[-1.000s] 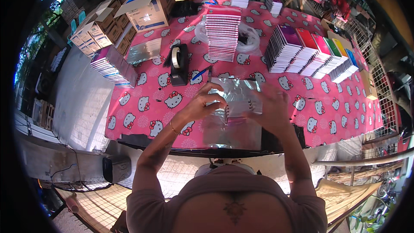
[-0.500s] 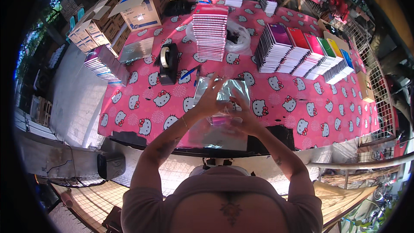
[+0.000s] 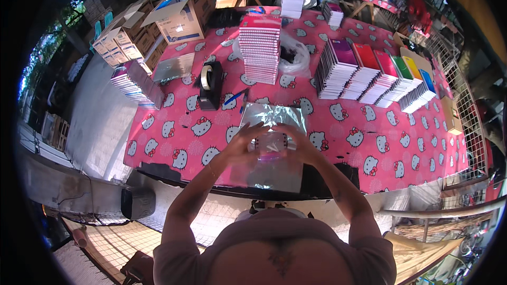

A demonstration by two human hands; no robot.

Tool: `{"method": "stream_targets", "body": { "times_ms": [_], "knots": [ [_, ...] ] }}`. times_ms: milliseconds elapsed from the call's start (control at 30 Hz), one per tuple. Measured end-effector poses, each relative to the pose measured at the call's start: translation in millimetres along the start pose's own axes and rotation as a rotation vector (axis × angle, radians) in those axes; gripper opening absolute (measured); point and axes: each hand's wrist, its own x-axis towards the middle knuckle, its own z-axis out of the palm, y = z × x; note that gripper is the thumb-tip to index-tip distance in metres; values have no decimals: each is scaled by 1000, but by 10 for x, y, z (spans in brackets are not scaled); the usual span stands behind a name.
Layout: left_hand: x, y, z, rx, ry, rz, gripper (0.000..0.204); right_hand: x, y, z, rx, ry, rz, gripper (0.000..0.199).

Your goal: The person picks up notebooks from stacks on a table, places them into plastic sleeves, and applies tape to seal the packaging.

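Note:
A small spiral notebook (image 3: 272, 140), pale with a purple lower edge, is between my hands at the near middle of the table. My left hand (image 3: 242, 145) curves round its left side and my right hand (image 3: 296, 145) round its right, fingertips almost meeting at the far edge. Both thumbs are blurred. Under the notebook lies shiny clear plastic film (image 3: 277, 113), reaching toward the table's near edge. Beyond it, a blue pen (image 3: 233, 97) rests beside a black tape dispenser (image 3: 212, 88) with a roll of tape.
A tall stack of red-covered spiral notebooks (image 3: 260, 53) stands ahead, by a white plastic bag (image 3: 296, 55). Stacked notebooks in several colours (image 3: 369, 76) line the right. More notebooks (image 3: 136, 84), a clear sheet (image 3: 174, 67) and cardboard boxes (image 3: 179, 24) are at the left.
My hands have come lower and closer round the notebook; the left fingers, raised and spread before, now bend inward over it. The whole view has shifted slightly.

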Motion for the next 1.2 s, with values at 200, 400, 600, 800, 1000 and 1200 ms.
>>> {"method": "stream_targets", "body": {
  "times_ms": [200, 400, 600, 800, 1000, 1200],
  "knots": [
    [18, 347, -1, 133, 26, 35, 31, -58, -43, 44, -426, -42, -158, 33],
    [353, 299, -102, -166, -14, -256, 17, -6, -102, 179, -235, 115, -1, 34],
    [496, 389, 13, 238, -100, -400, 20, 28, -155, 339, -419, 290, 25, 44],
    [556, 220, 44, -15, 25, -311, 20, -101, 194, 308, 83, 324, 294, 40],
    [39, -1739, -656, 671, 874, -586, 37, -65, 231, 503, 82, 410, 323, 36],
    [-206, -2242, -1001, -841, 560, -1091, 21, -90, 177, 508, 64, 448, 368, 36]
  ]
}}
